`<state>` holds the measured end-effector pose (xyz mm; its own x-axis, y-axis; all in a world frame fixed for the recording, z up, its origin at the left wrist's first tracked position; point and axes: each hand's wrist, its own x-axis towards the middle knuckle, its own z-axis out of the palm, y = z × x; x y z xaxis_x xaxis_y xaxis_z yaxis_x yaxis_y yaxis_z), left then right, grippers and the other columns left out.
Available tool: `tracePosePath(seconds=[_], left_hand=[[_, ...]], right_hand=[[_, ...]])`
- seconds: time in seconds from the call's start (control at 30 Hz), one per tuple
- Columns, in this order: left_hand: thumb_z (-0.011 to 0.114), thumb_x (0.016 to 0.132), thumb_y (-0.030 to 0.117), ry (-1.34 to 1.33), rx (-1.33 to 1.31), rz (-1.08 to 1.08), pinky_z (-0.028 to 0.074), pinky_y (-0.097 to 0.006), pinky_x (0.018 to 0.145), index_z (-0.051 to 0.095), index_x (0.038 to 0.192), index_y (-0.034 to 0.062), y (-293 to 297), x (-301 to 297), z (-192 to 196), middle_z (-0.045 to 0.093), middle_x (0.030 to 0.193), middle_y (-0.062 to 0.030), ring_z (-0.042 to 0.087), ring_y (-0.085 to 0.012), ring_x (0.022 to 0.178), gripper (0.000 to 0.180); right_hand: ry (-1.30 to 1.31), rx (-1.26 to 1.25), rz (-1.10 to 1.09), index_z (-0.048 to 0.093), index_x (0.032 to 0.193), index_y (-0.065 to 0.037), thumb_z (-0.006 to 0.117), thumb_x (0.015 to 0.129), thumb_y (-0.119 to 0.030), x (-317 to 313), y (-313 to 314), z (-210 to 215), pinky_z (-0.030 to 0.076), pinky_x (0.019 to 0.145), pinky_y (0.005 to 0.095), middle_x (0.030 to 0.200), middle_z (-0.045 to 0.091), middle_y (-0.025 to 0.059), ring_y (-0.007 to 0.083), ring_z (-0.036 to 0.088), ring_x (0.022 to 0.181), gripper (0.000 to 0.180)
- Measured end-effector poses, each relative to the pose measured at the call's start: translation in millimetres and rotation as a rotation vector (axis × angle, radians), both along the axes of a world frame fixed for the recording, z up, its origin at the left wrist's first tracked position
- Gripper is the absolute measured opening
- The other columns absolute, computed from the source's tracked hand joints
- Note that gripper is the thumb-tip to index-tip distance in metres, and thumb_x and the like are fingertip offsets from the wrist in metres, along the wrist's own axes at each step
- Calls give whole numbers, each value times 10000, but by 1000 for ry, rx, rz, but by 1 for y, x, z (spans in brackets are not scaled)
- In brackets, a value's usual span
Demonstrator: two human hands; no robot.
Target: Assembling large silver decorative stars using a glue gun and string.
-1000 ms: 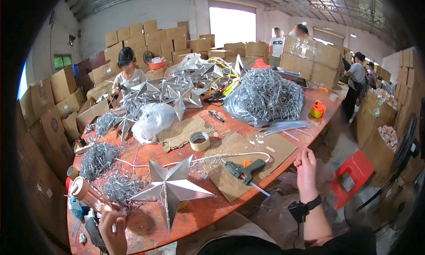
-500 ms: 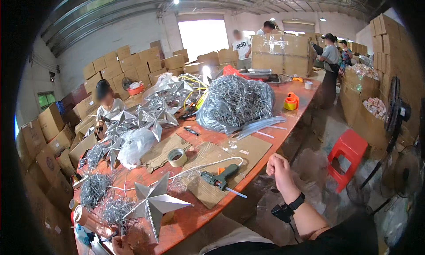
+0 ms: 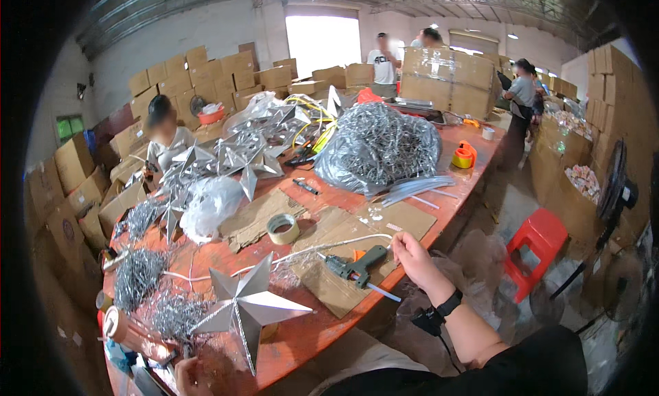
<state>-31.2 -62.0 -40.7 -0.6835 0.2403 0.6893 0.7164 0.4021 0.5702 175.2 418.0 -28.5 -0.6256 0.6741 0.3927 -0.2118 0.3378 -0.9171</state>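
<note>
My right hand [image 3: 414, 260], its fingers curled together and nothing visible in them, is at the table's right edge, just beside the handle of a dark green glue gun [image 3: 357, 267]. The gun lies on flattened cardboard [image 3: 336, 293], a clear glue stick poking out of its rear and a white cord running past it. My left hand [image 3: 187, 377] shows only in part at the lower edge, near a pinkish-copper tumbler [image 3: 137, 335] and loose silver tinsel [image 3: 180, 317]; its grip is hidden. Between my hands lies a large silver star [image 3: 250, 307].
A tape roll [image 3: 282, 228], a black pen [image 3: 305, 186], clear glue sticks [image 3: 419, 188] and a big bag of tinsel [image 3: 377, 145] lie farther back. More silver stars [image 3: 250, 162] are heaped at left, near a seated person [image 3: 168, 145]. A red stool [image 3: 537, 252] stands right.
My right hand has moved left and slightly up, from off the table edge to beside the glue gun's handle. The view has shifted slightly. The left hand stays low beside the tumbler.
</note>
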Motion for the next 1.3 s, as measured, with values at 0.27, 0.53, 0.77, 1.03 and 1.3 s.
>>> tracePosePath(seconds=[0.27,0.53,0.77,1.03,1.3], left_hand=[[620,860,-60,-113,17,-104,522,-300,764,669,1049,-24,7,5,13,671,971,-121,632,-191,865,198],[627,865,-20,-86,-188,-131,490,-284,746,663,1069,24,3,6,14,668,940,-88,624,-175,869,212],[585,847,-57,-334,-30,25,451,-229,637,626,951,20,12,4,13,578,849,-23,564,-107,761,136],[603,911,19,-605,89,-266,490,-275,789,596,1095,19,-6,-11,0,646,983,-62,602,-157,892,185],[607,905,0,-531,65,16,468,-282,820,608,1073,13,4,-4,15,588,1049,-83,560,-177,958,169]], right_hand=[[34,67,-30,510,1124,-46,482,993,-95,-12,-29,36,423,728,212,927,491,-21,53,464,804,142],[93,-39,0,509,1119,-41,471,975,-29,-20,-34,53,375,754,192,929,472,-21,48,440,833,150],[259,-183,-40,556,1024,-52,493,958,-20,-44,-15,39,339,648,184,865,477,-28,40,415,711,97],[-34,298,-280,632,774,-7,423,802,111,-41,36,0,429,849,297,885,598,90,211,574,925,241],[-109,150,-168,497,1032,-47,393,1009,-95,-32,76,-16,426,685,268,775,474,7,104,474,713,117]])
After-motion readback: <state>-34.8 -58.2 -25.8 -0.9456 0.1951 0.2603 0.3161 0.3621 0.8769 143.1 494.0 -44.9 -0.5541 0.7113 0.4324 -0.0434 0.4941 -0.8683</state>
